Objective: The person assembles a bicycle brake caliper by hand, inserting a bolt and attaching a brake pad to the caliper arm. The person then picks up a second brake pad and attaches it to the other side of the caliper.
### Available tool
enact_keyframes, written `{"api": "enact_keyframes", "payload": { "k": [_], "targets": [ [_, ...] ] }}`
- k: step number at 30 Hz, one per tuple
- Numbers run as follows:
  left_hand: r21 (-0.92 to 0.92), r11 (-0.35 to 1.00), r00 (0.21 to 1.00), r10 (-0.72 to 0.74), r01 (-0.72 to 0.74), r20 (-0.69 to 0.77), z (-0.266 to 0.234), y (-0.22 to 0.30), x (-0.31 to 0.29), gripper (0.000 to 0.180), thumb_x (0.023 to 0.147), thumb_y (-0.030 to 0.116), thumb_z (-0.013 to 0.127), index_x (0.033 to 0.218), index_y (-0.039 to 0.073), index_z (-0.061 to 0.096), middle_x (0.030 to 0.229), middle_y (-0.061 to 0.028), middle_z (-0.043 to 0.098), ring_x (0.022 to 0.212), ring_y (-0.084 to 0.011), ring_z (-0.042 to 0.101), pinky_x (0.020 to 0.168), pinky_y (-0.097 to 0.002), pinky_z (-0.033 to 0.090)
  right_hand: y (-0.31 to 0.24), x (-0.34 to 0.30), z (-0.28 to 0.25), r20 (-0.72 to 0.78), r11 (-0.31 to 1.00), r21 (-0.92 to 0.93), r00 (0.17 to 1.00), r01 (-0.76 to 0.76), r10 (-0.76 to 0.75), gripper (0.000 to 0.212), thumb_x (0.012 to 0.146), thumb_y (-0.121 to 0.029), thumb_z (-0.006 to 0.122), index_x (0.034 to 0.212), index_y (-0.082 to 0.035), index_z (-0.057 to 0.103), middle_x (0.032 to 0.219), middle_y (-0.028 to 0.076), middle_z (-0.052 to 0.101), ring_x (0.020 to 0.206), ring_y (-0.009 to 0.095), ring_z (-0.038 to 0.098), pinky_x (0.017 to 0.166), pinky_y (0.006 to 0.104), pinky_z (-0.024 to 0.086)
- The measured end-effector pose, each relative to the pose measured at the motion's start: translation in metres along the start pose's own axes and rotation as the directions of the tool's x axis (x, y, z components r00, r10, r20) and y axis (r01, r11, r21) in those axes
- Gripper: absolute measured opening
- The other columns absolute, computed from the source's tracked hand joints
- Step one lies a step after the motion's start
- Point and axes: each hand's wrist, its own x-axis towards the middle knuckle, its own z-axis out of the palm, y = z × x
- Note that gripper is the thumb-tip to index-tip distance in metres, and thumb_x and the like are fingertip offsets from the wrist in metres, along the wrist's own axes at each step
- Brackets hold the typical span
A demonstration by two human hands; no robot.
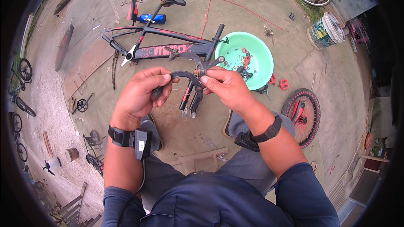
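I'm watching the person sitting over the mat, holding a curved black bicycle part [182,74] up in front of the body, with both hands touching it. The left hand [145,86] is gripping its left end, thumb and forefinger pinching the curve while the other fingers are curling in below. The right hand [229,86] is clasping its middle, thumb pressing on the near face; I can't tell how the hidden fingertips behind are sitting.

Taking the hands as the clock's centre, a black bicycle frame [147,52] with pink lettering is lying between ten and eleven o'clock, and a blue bottle [153,19] is resting by it towards eleven. At two, just beside the frame's front end, a mint-green basin [266,56] is holding small loose parts [246,59]; farther out that way a lidded bucket [322,33] is standing. Red pedals [283,84] are lying at three, a red-spoked wheel [306,121] at four, and a crank with chainring [81,106] at nine.
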Motion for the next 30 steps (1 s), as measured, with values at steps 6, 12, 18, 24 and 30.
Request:
{"api": "enact_keyframes", "payload": {
  "k": [6,12,18,24,30],
  "targets": [
    [0.028,1.000,1.000,-0.004,0.004,-0.012,0.002,0.000,0.002,0.020,0.095,0.013,0.057,0.099,-0.006,0.063,0.064,-0.0049,0.057,0.047,-0.0094,0.049,0.041,-0.0221,0.037,0.000,-0.002,0.001,0.027,1.000,-0.006,0.999,0.021,-0.020,0.025,0.099,-0.017,0.059,0.110,0.004,0.068,0.093,0.004,0.060,0.079,0.010,0.063,0.072,0.0258,0.054],
    [0.062,0.998,1.000,-0.013,0.015,-0.026,0.003,0.001,0.001,0.020,0.095,0.013,0.057,0.099,-0.006,0.064,0.065,-0.0037,0.057,0.048,-0.0087,0.049,0.042,-0.0216,0.038,-0.001,-0.003,0.001,0.040,1.000,0.006,0.999,0.028,-0.028,0.026,0.100,-0.019,0.059,0.104,0.005,0.068,0.092,0.005,0.059,0.079,0.011,0.063,0.072,0.0265,0.055],
    [0.108,0.994,1.000,-0.007,0.010,-0.028,0.001,-0.001,0.003,0.020,0.095,0.013,0.057,0.101,-0.005,0.064,0.068,-0.0027,0.058,0.051,-0.0080,0.050,0.043,-0.0206,0.037,-0.004,-0.004,0.001,0.043,1.000,-0.017,0.999,0.017,-0.017,0.031,0.098,-0.025,0.063,0.091,0.005,0.066,0.087,0.003,0.057,0.077,0.011,0.062,0.069,0.0265,0.053],
    [0.032,0.999,1.000,0.015,-0.015,0.017,-0.004,-0.004,0.005,0.027,0.097,0.017,0.057,0.116,-0.003,0.058,0.087,-0.0065,0.065,0.061,-0.0108,0.062,0.046,-0.0202,0.043,0.000,-0.003,0.003,0.041,0.999,-0.043,0.999,0.004,-0.002,0.034,0.096,-0.029,0.067,0.088,0.004,0.066,0.083,0.002,0.058,0.075,0.010,0.061,0.067,0.0259,0.051],
    [-0.101,0.990,0.993,0.095,-0.101,-0.063,-0.001,-0.006,0.005,0.036,0.098,0.018,0.055,0.126,-0.004,0.053,0.110,-0.0192,0.066,0.079,-0.0237,0.072,0.054,-0.0236,0.054,0.005,-0.001,0.003,-0.016,0.995,0.076,0.998,-0.058,0.060,0.032,0.096,-0.029,0.067,0.092,0.002,0.068,0.080,0.001,0.062,0.073,0.010,0.062,0.067,0.0261,0.052]
  ]
}}
